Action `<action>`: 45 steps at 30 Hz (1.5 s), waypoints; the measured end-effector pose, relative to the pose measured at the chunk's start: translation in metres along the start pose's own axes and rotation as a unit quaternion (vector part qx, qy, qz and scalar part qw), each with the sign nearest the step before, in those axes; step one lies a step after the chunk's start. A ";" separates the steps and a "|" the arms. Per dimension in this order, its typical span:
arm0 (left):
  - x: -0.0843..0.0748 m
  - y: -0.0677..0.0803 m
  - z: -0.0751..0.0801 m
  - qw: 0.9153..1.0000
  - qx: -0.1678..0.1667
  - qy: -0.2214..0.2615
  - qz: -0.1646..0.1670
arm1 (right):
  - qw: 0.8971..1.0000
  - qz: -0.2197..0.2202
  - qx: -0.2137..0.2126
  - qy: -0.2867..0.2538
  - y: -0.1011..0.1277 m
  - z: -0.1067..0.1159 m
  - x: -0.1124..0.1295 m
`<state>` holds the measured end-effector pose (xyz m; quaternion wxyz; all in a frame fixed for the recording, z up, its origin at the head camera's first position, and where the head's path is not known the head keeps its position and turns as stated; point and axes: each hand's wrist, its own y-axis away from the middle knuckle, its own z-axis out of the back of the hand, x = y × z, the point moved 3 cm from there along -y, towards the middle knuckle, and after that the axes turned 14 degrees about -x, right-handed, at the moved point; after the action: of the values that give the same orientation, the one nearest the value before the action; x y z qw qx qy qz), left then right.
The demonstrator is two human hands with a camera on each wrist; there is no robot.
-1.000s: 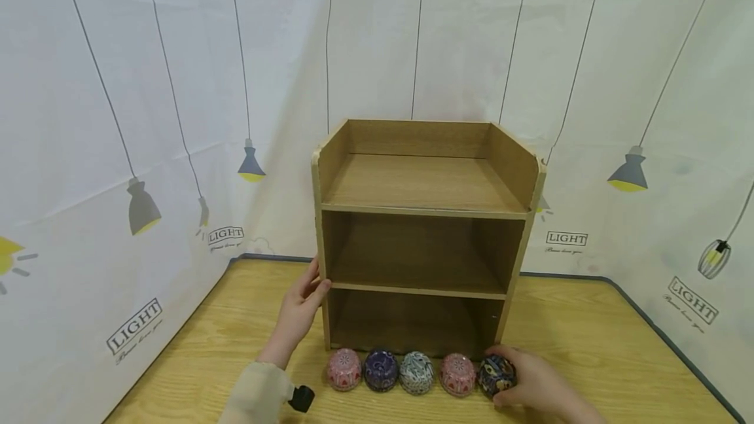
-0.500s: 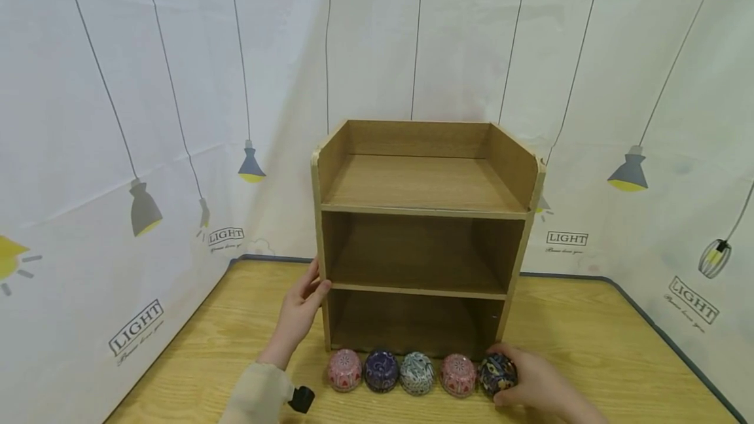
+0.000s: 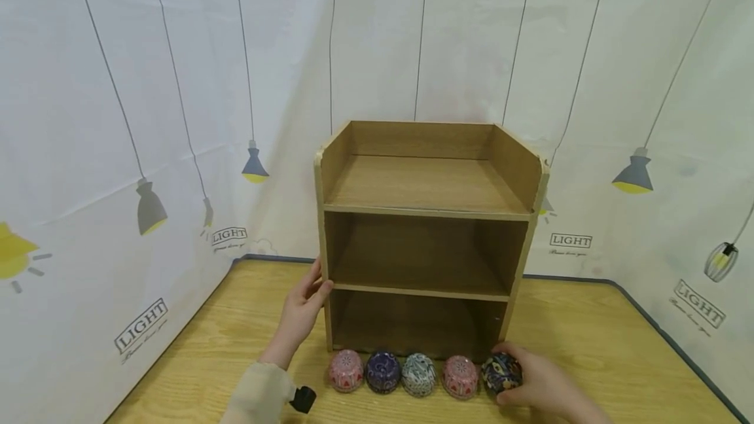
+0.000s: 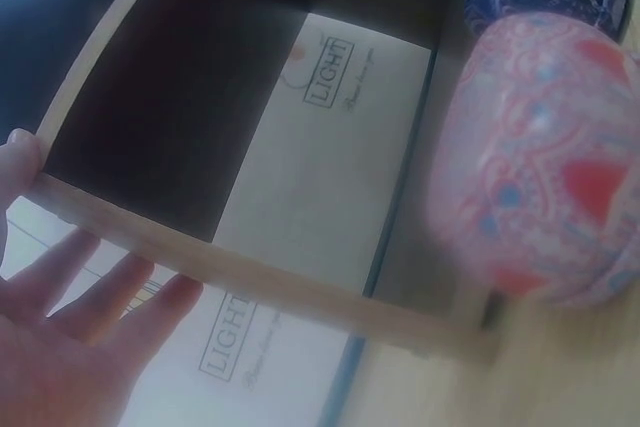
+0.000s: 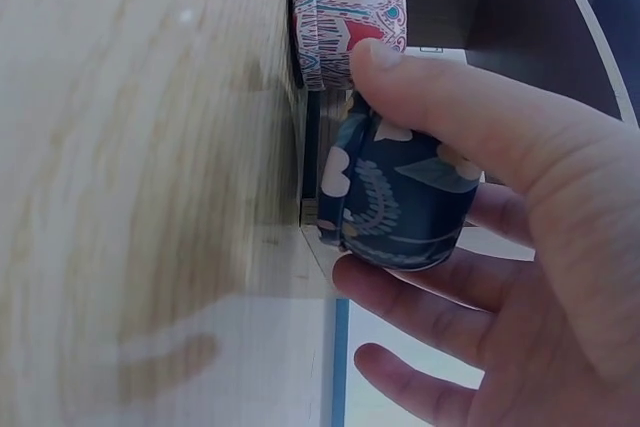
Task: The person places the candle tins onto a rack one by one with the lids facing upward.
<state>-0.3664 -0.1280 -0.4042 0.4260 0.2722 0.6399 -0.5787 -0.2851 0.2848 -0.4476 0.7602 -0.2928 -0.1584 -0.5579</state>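
My left hand (image 3: 300,309) holds the left side panel of a small wooden shelf (image 3: 427,211), thumb at the front edge and fingers along the outside. At the right end of a row of small round tins, my right hand (image 3: 533,375) grips a dark tin with a floral print (image 3: 501,373) between thumb and fingers. That tin leans a little in the right wrist view, close beside a pink patterned tin (image 5: 352,12). Further left in the row are a white-and-green tin (image 3: 419,375), a dark blue tin (image 3: 383,372) and another pink tin (image 3: 346,371).
The row of tins runs along the front foot of the shelf, on a wood-grain table (image 3: 565,339). A white cloth backdrop (image 3: 283,84) printed with hanging lamps stands round the back and sides. A black object (image 3: 303,399) shows at the left wrist.
The head view has shifted very slightly. Both hands keep their places, the left on the shelf panel and the right on the dark floral tin.
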 end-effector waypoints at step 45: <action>0.004 -0.001 0.001 1.000 0.010 0.004 0.001 | 0.994 0.088 -0.062 -0.010 -0.005 0.014 0.022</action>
<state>-0.3694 -0.1301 -0.4071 0.4212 0.2790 0.6353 -0.5840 -0.2813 0.2758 -0.4222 0.7850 -0.3575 -0.1053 -0.4948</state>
